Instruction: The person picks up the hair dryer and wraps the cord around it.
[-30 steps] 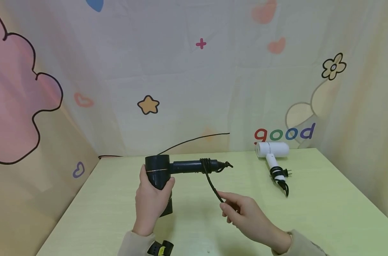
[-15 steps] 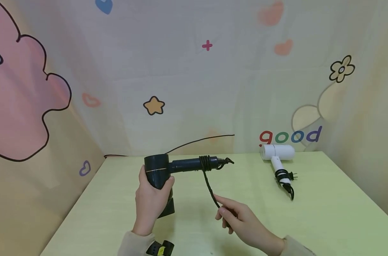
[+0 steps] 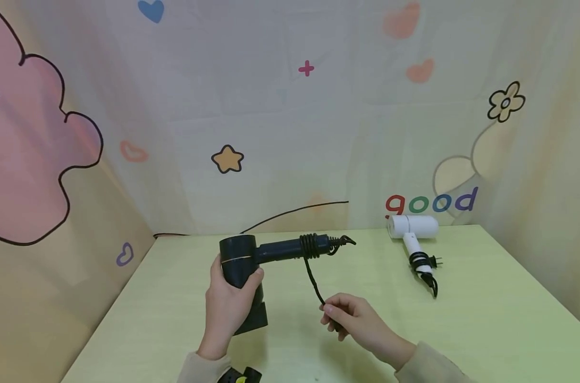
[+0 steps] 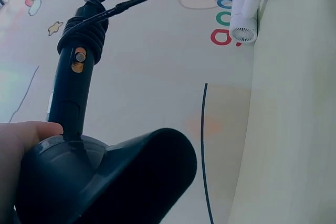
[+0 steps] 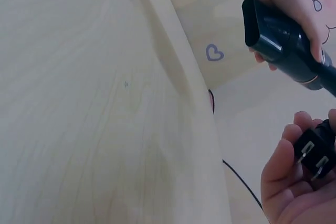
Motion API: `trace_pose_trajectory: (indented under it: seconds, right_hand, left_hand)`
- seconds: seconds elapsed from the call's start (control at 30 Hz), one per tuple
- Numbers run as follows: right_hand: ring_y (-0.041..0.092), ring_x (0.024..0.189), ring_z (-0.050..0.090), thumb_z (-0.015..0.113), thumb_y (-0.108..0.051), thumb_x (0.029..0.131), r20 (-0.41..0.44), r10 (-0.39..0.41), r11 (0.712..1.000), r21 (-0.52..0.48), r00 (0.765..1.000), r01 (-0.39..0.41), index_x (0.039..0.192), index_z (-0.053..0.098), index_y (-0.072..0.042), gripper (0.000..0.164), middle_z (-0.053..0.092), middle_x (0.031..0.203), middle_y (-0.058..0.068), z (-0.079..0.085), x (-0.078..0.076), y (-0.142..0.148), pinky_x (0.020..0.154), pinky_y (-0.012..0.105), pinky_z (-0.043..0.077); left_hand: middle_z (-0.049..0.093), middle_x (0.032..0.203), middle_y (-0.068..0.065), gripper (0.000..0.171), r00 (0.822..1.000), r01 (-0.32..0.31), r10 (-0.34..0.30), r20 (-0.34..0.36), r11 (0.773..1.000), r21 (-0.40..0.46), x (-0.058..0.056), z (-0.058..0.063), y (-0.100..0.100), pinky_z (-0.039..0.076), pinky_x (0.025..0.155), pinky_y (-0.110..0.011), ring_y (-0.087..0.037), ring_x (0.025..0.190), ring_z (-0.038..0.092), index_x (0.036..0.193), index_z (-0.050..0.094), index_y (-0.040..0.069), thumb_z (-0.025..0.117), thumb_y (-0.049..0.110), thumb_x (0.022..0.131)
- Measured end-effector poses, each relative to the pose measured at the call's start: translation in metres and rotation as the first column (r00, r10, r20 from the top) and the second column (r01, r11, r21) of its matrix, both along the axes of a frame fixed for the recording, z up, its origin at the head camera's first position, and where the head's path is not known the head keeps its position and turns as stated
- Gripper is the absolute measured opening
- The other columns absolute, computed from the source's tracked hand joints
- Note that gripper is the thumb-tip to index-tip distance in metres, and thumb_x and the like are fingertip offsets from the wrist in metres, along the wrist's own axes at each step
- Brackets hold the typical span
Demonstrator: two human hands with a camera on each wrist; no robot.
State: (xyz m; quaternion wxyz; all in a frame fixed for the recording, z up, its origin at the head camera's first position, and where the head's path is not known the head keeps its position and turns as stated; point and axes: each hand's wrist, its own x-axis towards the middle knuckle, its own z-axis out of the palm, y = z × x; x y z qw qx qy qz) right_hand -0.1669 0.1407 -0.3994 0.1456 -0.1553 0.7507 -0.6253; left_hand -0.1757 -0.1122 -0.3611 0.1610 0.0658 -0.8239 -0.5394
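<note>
While the left hand (image 3: 232, 303) grips the black plastic hair dryer (image 3: 251, 255) above the bench's (image 3: 486, 319) middle, the right hand (image 3: 352, 319) pinches its black cord's (image 3: 312, 279) plug (image 5: 314, 156); taut, close coils would likely sit neatest.

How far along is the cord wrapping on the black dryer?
Done: several cord turns already sit around the black hair dryer's handle, and the white hair dryer on the table has its cord fully wound. In hand: the left hand holds the dryer's body, and the right hand holds the plug. Left: winding the short loose cord and securing the plug.
</note>
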Motion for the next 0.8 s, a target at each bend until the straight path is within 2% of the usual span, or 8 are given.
trace_pose_trajectory:
  seconds: [0.2,0.4,0.67,0.8]
  right_hand:
    - [0.012,0.074,0.057,0.056,-0.03,0.095,-0.021,-0.033,0.999,0.03,0.999,0.033,0.112,0.059,0.004,0.039,0.062,0.092,0.004,-0.003,-0.008,0.005,0.057,0.024,0.048]
    - [0.014,0.077,0.056,0.057,-0.029,0.094,-0.009,-0.033,0.998,0.05,0.999,0.033,0.115,0.06,0.004,0.039,0.062,0.091,0.003,-0.002,-0.018,0.013,0.058,0.024,0.048]
    - [0.017,0.075,0.056,0.056,-0.034,0.095,-0.033,-0.01,0.99,0.139,0.999,0.015,0.105,0.062,0.004,0.04,0.061,0.082,0.004,0.0,-0.032,0.028,0.061,0.027,0.05]
    - [0.014,0.068,0.052,0.056,-0.037,0.094,-0.025,-0.042,0.98,0.192,0.999,0.046,0.1,0.063,0.005,0.042,0.059,0.077,0.002,0.002,-0.035,0.032,0.06,0.026,0.048]
  left_hand:
    - [0.063,0.101,-0.016,0.091,0.998,0.054,-0.055,0.025,0.998,0.033,0.003,0.0,0.003,0.054,0.061,-0.034,-0.019,0.072,0.066,0.149,0.017,0.013,0.07,0.043,0.081]
    - [0.063,0.101,-0.016,0.092,0.989,0.128,-0.133,0.056,0.988,0.081,0.006,-0.001,0.006,0.055,0.06,-0.033,-0.018,0.071,0.066,0.149,0.017,0.014,0.072,0.041,0.081]
    - [0.065,0.102,-0.016,0.092,0.97,0.212,-0.224,0.098,0.97,0.117,0.011,-0.002,0.008,0.056,0.061,-0.035,-0.019,0.072,0.068,0.149,0.016,0.014,0.072,0.041,0.081]
    - [0.064,0.102,-0.015,0.091,0.961,0.242,-0.254,0.111,0.964,0.109,0.013,-0.002,0.008,0.055,0.061,-0.036,-0.019,0.072,0.067,0.148,0.019,0.014,0.072,0.042,0.08]
